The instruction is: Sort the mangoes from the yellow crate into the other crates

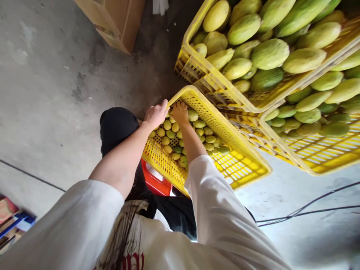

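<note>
while both hands are down in the low yellow crate (247,157), the picking over of the small green-yellow fruit (180,137) looks only partly done: fruit covers the near end of that crate and the far end shows bare mesh, so plenty is left to handle. left hand (155,114) rests at the crate's rim corner, fingers curled over the edge and onto the top fruit, can't tell if it grips one. right hand (180,111) is just beside it, fingers bent down into the pile, touching fruit, grasp hidden. fruit lies right under and between both hands. stacked crates of large mangoes (270,54) sit well apart at upper right, cardboard box (118,22) on the concrete floor (42,93), red stool (154,180) under the crate.
</note>
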Tool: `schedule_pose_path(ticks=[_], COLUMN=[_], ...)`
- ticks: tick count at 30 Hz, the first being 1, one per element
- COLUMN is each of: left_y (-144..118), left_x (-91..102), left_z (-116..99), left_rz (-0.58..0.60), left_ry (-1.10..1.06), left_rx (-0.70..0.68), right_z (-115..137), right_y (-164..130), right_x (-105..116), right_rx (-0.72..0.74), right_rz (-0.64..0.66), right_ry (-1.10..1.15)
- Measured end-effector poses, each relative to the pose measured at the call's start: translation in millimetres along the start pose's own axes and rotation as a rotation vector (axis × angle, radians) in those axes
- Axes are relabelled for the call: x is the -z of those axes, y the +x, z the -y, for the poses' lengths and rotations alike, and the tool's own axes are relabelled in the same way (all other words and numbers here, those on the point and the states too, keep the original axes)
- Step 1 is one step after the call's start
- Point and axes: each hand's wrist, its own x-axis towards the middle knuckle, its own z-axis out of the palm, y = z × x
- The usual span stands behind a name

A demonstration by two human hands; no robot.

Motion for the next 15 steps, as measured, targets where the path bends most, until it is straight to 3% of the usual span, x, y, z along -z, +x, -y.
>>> schedule_pose_path(ticks=[4,7,11,15], left_y=[-3,-4,-5,-6], left_x=[6.5,10.2,14.7,16.3], left_z=[-3,-6,-8,-10], left_rz=[0.054,0.048,0.066,0.062], left_ry=[0.04,0.037,0.065,0.088], left_rx=[0.015,0.019,0.019,0.024], right_z=[9,23,49,61], right_y=[-35,-60,-66,-39], right_x=[-13,-32,-46,-35], right_rx=[0.122,0.102,-0.153,-0.326], right_rz=[0.093,0.153,0.11,0.2], right_ry=[0.003,0.054,0.208,0.43])
